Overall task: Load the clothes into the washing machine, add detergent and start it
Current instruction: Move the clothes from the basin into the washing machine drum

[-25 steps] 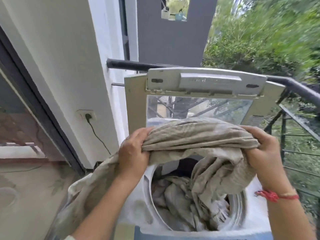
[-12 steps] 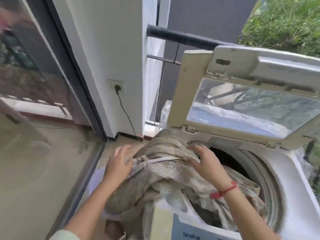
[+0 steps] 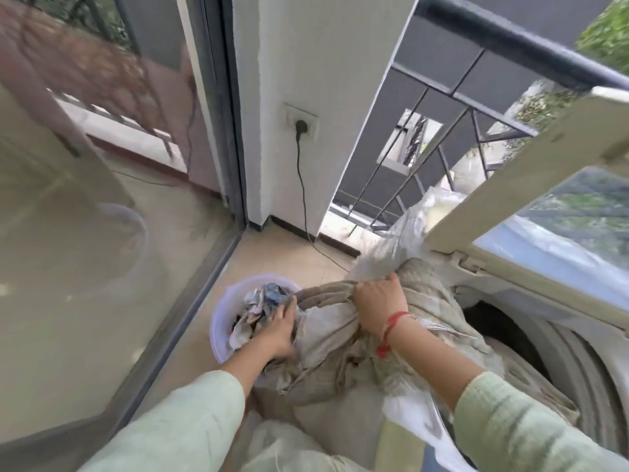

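A large beige sheet [image 3: 343, 356] hangs over the left rim of the top-loading washing machine [image 3: 531, 298], partly inside the drum [image 3: 503, 332] and partly trailing down to the floor. My right hand [image 3: 379, 306] grips a bunched fold of it near the machine's left edge. My left hand [image 3: 275, 330] reaches down into a lilac plastic basin [image 3: 221, 321] on the floor and holds the sheet's lower end beside a blue-and-white patterned cloth [image 3: 262, 303]. The machine's lid [image 3: 531, 165] stands raised.
A glass sliding door [image 3: 102, 233] runs along the left. A black power cord [image 3: 303, 199] hangs from a wall socket [image 3: 301, 126] down to the tiled floor. A dark balcony railing [image 3: 510, 46] sits behind the machine. A crumpled clear plastic bag [image 3: 405, 236] lies at its back left.
The view has swung down and left, revealing the basin on the floor. Both hands moved lower along the sheet, the left one down into the basin.
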Motion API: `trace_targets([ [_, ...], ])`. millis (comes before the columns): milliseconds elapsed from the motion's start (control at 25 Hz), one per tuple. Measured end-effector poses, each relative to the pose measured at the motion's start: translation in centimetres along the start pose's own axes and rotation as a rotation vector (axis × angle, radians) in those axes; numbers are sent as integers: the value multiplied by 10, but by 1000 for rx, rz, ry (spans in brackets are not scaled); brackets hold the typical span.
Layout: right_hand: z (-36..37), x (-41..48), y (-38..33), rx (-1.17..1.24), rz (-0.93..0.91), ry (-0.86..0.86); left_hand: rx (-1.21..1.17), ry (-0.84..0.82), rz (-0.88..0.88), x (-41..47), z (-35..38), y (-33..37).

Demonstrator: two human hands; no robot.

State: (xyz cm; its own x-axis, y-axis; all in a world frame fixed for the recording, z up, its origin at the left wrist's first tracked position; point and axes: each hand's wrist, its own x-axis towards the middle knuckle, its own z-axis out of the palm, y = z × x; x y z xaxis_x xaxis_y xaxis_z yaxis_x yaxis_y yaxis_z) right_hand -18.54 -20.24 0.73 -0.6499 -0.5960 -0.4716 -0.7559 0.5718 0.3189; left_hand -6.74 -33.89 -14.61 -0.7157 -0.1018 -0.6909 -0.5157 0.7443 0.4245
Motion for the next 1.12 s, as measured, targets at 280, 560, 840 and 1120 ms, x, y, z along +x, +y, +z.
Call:
trace_targets([
  [280,-2,-53,37,403,-9,314,-179,119,49,-3,-31,33],
  [560,-29,-130,94,924,-85,657,-759,484,433,-77,-52,88],
  [840,-25,-190,167,1381,-87,1115,-454,1025,659,-152,-110,185],
  [1120,32,-289,247,1521,138,1431,-229,1122,908,-192,-77,328],
])
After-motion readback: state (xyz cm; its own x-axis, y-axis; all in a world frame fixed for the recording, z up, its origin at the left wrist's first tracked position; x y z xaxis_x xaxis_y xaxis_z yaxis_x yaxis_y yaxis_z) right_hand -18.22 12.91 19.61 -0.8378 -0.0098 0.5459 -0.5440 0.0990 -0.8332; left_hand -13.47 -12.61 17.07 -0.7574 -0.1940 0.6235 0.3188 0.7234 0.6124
